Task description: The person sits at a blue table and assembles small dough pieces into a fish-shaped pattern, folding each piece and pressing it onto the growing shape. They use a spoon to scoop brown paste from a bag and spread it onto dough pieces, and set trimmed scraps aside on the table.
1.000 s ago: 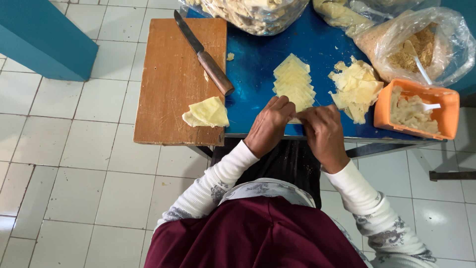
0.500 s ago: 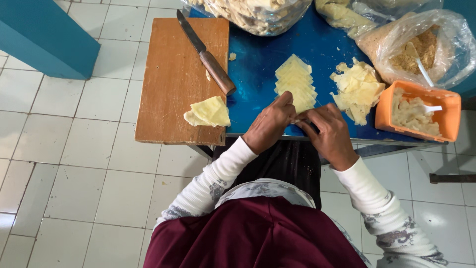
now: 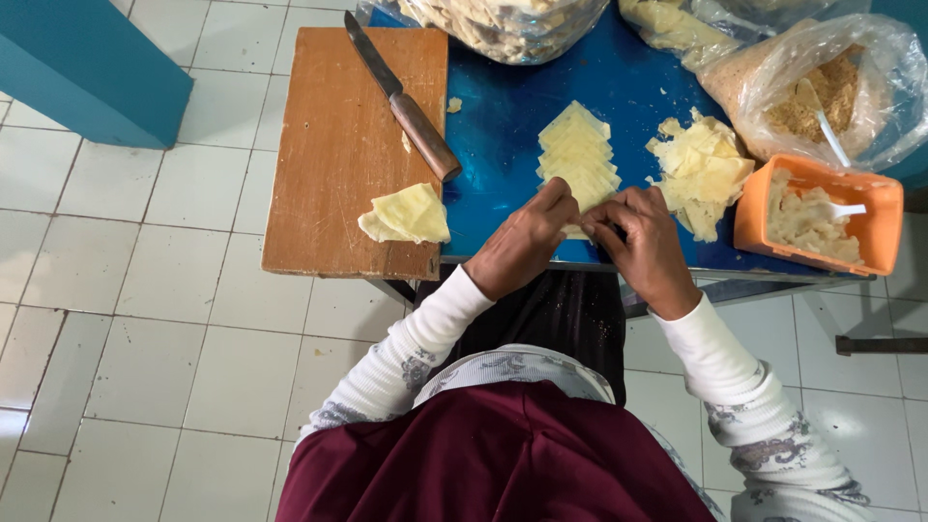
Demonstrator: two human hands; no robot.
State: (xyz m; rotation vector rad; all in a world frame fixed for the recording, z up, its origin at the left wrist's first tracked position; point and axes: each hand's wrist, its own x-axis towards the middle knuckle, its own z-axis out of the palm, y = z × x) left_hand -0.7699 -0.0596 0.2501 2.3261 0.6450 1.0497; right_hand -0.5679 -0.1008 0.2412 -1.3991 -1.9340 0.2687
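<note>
My left hand (image 3: 527,242) and my right hand (image 3: 643,242) meet at the near edge of the blue table (image 3: 503,145), fingers pinched together on a pale yellow dough wrapper (image 3: 578,230) at the bottom of a row of overlapping wrappers (image 3: 578,155). Most of the pinched wrapper is hidden by my fingers. A loose pile of wrappers (image 3: 701,174) lies right of my right hand. An orange tub (image 3: 875,227) with pale filling and a white spoon stands at the far right.
A wooden cutting board (image 3: 338,145) overhangs the table's left side, with a knife (image 3: 401,97) and a small folded wrapper stack (image 3: 406,215) on it. Clear plastic bags (image 3: 822,87) of food sit at the back. White floor tiles and a teal block (image 3: 87,68) lie left.
Both hands have stayed at the table's near edge, working the same wrapper; the fingers have shifted slightly and closed in on it.
</note>
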